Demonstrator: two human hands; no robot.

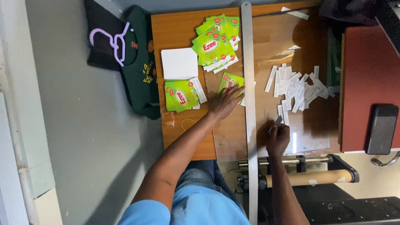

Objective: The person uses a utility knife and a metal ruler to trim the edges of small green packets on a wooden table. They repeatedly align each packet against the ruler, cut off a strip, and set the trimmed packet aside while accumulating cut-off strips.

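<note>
Left hand point(225, 102) flat, fingers spread, pressing down on a green sachet point(230, 82) lying on the wooden table point(175, 29), right up against the long metal ruler point(248, 83) that runs across the table top. Right hand point(278, 137) on the other side of the ruler, fingers pinched together on a small dark blade point(278, 121), tip resting on the clear plastic sheet point(271, 37) covering that half of the table. Pile of white cut strips point(298, 88) sits on the sheet ahead of my right hand, well apart from it. Loose stack of green sachets point(216, 41) further up, near the ruler; a second, smaller stack of them point(182, 95) to the left of my left hand, with a white square pad point(179, 63) just beside it. Rubber band point(188, 123) on bare wood near my left wrist. Dark green shirt with a lilac hanger point(111, 41) off the table's far edge. Paper roll on a holder point(308, 178) below the right hand, black device point(381, 128) on the red surface point(366, 62) at right.
</note>
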